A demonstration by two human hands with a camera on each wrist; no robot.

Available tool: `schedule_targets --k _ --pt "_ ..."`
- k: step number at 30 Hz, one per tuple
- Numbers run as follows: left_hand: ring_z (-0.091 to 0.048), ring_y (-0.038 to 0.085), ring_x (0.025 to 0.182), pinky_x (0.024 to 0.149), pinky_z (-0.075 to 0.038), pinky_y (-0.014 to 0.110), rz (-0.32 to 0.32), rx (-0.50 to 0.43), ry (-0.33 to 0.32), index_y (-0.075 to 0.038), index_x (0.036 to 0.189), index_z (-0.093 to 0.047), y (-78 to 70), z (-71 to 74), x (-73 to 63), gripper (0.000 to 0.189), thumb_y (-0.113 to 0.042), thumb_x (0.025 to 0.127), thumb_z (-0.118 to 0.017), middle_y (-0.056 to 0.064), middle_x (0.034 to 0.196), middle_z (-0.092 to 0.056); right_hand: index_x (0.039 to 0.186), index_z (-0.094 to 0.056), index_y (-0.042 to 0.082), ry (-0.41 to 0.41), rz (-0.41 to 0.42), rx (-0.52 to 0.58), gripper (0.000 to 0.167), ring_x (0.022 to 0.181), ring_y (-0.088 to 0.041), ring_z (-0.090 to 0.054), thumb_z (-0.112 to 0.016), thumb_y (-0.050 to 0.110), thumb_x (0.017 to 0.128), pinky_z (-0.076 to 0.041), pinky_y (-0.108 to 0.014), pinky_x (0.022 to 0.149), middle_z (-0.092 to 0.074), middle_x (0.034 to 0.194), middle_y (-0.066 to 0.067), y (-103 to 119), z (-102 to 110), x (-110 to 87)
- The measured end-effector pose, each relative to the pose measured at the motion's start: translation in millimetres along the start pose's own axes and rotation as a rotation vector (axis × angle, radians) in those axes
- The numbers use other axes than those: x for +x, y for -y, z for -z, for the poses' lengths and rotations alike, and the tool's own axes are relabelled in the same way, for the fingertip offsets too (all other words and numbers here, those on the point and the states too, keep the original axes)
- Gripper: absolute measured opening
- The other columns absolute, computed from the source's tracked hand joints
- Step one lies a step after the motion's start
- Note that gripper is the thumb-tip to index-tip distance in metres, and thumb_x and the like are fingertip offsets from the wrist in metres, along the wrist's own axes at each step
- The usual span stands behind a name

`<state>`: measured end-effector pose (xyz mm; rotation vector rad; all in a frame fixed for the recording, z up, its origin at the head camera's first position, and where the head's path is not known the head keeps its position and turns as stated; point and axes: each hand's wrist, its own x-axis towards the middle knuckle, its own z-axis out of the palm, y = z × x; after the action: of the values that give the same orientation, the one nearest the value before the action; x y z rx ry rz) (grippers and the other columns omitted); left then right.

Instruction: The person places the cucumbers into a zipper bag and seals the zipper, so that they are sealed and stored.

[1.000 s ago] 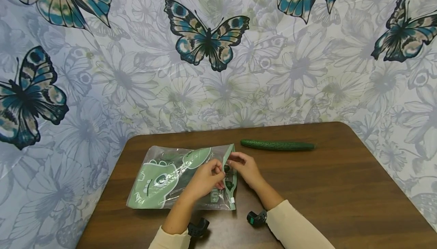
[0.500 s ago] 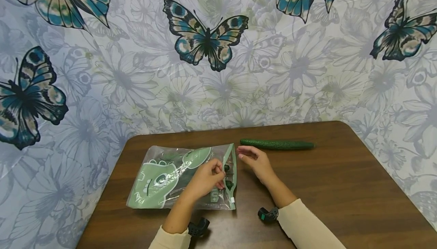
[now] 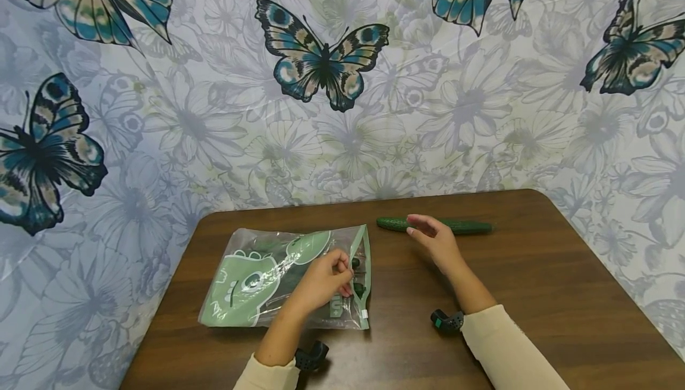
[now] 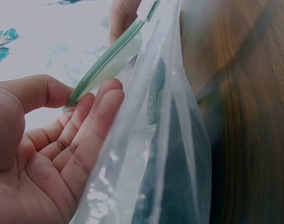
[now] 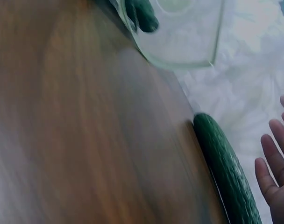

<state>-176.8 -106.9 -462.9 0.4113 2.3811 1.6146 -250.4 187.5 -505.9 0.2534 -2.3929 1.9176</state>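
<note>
A clear zip bag (image 3: 248, 289) with a green cartoon print lies flat on the left of the table, its green-edged mouth parted on the right side. My left hand (image 3: 321, 277) pinches the upper edge of that mouth between thumb and fingers, as the left wrist view shows closely. Inside, the dark green ends of cucumbers (image 5: 144, 17) show through the opening. Near the back edge lies a long green cucumber (image 3: 471, 227). My right hand (image 3: 441, 247) is over it with fingers spread and nothing held, overlapping its middle in the head view.
The brown wooden table (image 3: 535, 295) reaches back to a cloth (image 3: 455, 110) printed with butterflies and flowers. A white slider (image 3: 365, 314) sits at the near end of the bag's mouth. Dark bands (image 3: 311, 357) are worn on both wrists.
My right hand has let go of the bag's mouth and moved right and back to the cucumber. The left hand stays at the bag's edge.
</note>
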Motion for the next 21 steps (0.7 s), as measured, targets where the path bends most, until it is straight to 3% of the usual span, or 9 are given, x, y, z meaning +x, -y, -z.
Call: schedule_targets --k 3,8,13,21 --pt "-0.07 0.021 0.062 0.057 -0.064 0.034 -0.002 -0.001 -0.002 -0.001 0.095 -0.052 0.8 0.3 0.4 0.006 -0.003 0.095 -0.057 0.01 0.08 -0.059 0.135 -0.061 0.009 -0.021 -0.025 -0.022 0.046 0.138 -0.028 -0.051 -0.069 0.033 0.097 -0.047 -0.032 0.115 -0.06 0.143 -0.011 -4 14 1.9" --pt "-0.07 0.021 0.062 0.058 -0.063 0.034 0.004 -0.001 0.0 -0.001 0.095 -0.052 1.3 0.0 0.4 0.006 -0.004 0.095 -0.058 0.009 0.08 -0.058 0.138 -0.058 0.008 -0.049 -0.058 -0.083 0.048 0.142 -0.032 -0.047 -0.067 0.032 0.098 -0.041 -0.049 0.119 -0.056 0.147 -0.012 -11 35 4.1" --pt "-0.071 0.021 0.062 0.058 -0.064 0.034 0.008 -0.007 -0.003 -0.001 0.096 -0.053 0.3 -0.1 -0.2 0.007 -0.004 0.095 -0.059 0.009 0.08 -0.058 0.143 -0.053 0.009 -0.075 -0.102 -0.099 0.056 0.148 -0.035 -0.038 -0.067 0.038 0.097 -0.038 -0.058 0.119 -0.049 0.153 -0.012 -16 56 2.1" --pt "-0.071 0.022 0.063 0.058 -0.064 0.034 0.014 -0.008 -0.003 -0.002 0.096 -0.052 1.1 0.5 -0.3 0.007 -0.005 0.095 -0.058 0.009 0.082 -0.057 0.146 -0.049 0.006 -0.105 -0.124 -0.136 0.06 0.15 -0.037 -0.034 -0.065 0.039 0.098 -0.034 -0.059 0.121 -0.045 0.156 -0.016 -21 86 3.0"
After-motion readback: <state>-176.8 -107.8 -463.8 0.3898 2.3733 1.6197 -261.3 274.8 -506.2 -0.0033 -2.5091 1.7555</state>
